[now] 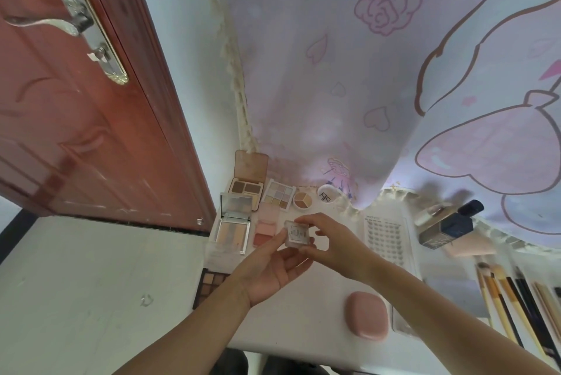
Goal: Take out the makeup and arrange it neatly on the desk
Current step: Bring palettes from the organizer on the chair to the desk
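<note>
A small square clear compact (pixel 297 234) is held just above the white desk (pixel 321 308). My left hand (pixel 270 271) pinches it from below and my right hand (pixel 331 241) pinches it from the right. Behind it lie an open brown palette (pixel 247 183), an open mirrored palette (pixel 233 223), a pink blush palette (pixel 265 227), a pastel eyeshadow grid (pixel 278 194), a round concealer pot (pixel 303 199) and a white cushion case (pixel 326 195). A dark eyeshadow palette (pixel 209 282) lies at the desk's left edge, partly hidden by my left arm.
A pink rounded case (pixel 367 315) lies near the front edge. A lash sheet (pixel 387 235), a dark foundation bottle (pixel 446 224) and several brushes (pixel 513 305) lie at the right. A printed curtain (pixel 379 71) hangs behind the desk. A red door (pixel 76 101) stands at the left.
</note>
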Tool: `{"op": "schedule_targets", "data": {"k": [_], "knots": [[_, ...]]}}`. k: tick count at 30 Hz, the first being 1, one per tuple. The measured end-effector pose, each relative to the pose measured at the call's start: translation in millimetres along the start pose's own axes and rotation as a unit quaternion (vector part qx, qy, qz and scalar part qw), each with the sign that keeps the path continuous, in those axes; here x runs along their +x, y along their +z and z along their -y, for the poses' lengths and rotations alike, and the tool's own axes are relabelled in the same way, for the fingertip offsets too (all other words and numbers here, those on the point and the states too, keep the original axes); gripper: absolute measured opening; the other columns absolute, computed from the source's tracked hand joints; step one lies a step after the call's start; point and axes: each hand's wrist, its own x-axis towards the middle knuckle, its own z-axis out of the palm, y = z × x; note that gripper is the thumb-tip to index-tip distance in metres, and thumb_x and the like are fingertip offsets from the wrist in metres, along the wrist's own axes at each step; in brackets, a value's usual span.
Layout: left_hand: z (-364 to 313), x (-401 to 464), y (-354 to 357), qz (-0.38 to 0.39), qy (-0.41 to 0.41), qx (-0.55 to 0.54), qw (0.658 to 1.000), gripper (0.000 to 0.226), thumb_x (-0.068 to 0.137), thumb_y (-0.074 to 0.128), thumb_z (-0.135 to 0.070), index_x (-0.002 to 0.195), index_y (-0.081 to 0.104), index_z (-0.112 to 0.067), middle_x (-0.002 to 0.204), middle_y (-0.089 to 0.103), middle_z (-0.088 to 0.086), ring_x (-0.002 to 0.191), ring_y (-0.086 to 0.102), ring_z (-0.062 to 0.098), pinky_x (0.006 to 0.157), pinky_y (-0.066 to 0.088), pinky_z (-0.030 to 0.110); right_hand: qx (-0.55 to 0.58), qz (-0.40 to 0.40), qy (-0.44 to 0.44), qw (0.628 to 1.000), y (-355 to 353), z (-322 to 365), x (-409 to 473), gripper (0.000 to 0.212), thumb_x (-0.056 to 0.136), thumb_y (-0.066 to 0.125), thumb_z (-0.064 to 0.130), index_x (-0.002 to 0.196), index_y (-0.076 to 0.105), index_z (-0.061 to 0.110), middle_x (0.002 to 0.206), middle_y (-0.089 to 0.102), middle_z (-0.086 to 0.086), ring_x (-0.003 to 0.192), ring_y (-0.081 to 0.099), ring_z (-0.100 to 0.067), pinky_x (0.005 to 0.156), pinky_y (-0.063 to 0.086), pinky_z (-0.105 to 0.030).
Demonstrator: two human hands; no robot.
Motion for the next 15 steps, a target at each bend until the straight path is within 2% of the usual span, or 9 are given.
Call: {"op": "schedule_targets", "data": {"k": [3, 5, 8, 12, 15], "knots": [[1, 2, 2, -0.018, 0.005, 0.016, 1.000, 0.033, 0.080, 0.063, -0.024, 0.105, 0.070, -0.003, 0.098, 0.063, 0.021, 0.087, 0.063, 0.026, 0.089, 0.054, 0.041, -0.032, -0.005, -0.008, 0.999, 3, 0, -1, 0.053, 0.082, 0.069, 0.023, 0.131, 0.048, 0.020, 0.123, 0.052, 0.009, 0.118, 0.046, -0.008, 0.099, 0.034, -0.018], [1, 3, 3, -0.035, 0.005, 0.068, 0.997, 0.035, 0.081, 0.064, -0.023, 0.110, 0.065, -0.003, 0.093, 0.061, 0.015, 0.088, 0.058, 0.022, 0.093, 0.051, 0.040, -0.047, -0.010, -0.012, 0.999, 4, 1, -2, 0.058, 0.082, 0.069, 0.030, 0.134, 0.046, 0.022, 0.127, 0.050, 0.009, 0.120, 0.042, -0.005, 0.100, 0.030, -0.015], [-2, 4, 7, -0.057, 0.003, 0.122, 0.991, 0.034, 0.079, 0.066, -0.024, 0.106, 0.065, -0.004, 0.084, 0.057, 0.008, 0.082, 0.053, 0.017, 0.096, 0.049, 0.039, -0.071, -0.026, -0.024, 0.997, 7, 2, -2, 0.052, 0.081, 0.067, 0.032, 0.129, 0.049, 0.025, 0.120, 0.049, 0.014, 0.114, 0.042, -0.003, 0.098, 0.035, -0.017], [-5, 4, 8, -0.053, 0.013, 0.041, 0.998, 0.033, 0.082, 0.062, -0.019, 0.107, 0.063, 0.002, 0.080, 0.061, 0.011, 0.074, 0.057, 0.017, 0.081, 0.053, 0.030, -0.034, -0.098, -0.010, 0.995, 11, 5, -2, 0.033, 0.083, 0.068, 0.032, 0.110, 0.052, 0.023, 0.108, 0.050, 0.015, 0.095, 0.050, -0.002, 0.082, 0.044, -0.017], [-6, 6, 6, -0.067, 0.029, 0.049, 0.996, 0.019, 0.088, 0.057, -0.007, 0.102, 0.064, 0.004, 0.085, 0.065, 0.014, 0.068, 0.060, 0.017, 0.067, 0.055, 0.025, -0.057, -0.092, -0.037, 0.993, 10, 3, -2, 0.029, 0.083, 0.069, 0.030, 0.105, 0.054, 0.019, 0.108, 0.051, 0.012, 0.094, 0.050, -0.003, 0.081, 0.045, -0.019]]}}
